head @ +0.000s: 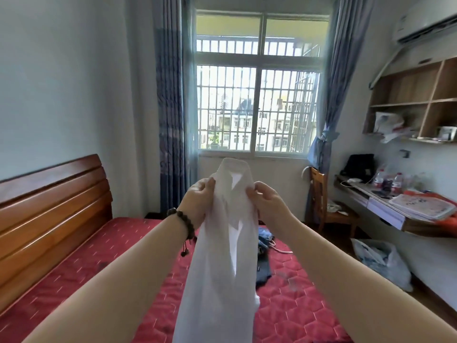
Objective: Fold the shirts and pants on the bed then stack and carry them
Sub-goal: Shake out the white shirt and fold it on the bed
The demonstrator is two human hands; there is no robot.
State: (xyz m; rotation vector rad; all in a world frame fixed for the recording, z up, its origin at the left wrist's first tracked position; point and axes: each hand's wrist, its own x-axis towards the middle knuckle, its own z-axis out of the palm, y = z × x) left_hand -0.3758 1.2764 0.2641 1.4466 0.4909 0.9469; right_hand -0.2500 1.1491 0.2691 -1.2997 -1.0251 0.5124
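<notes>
A white collared shirt [220,256] hangs upright in the air in front of me, collar at the top, its body trailing down over the bed. My left hand [197,199], with a bead bracelet on the wrist, grips the shirt's left shoulder just below the collar. My right hand [265,201] pinches the right shoulder. Behind the shirt, dark pants [263,268] and a blue denim garment [265,237] lie crumpled on the red quilted bed [296,308].
A wooden headboard [49,214] runs along the left. A barred window [257,110] with blue curtains faces me. To the right stand a wooden chair [329,209], a cluttered desk [405,209], wall shelves [415,102] and a plastic bag [385,261] on the floor.
</notes>
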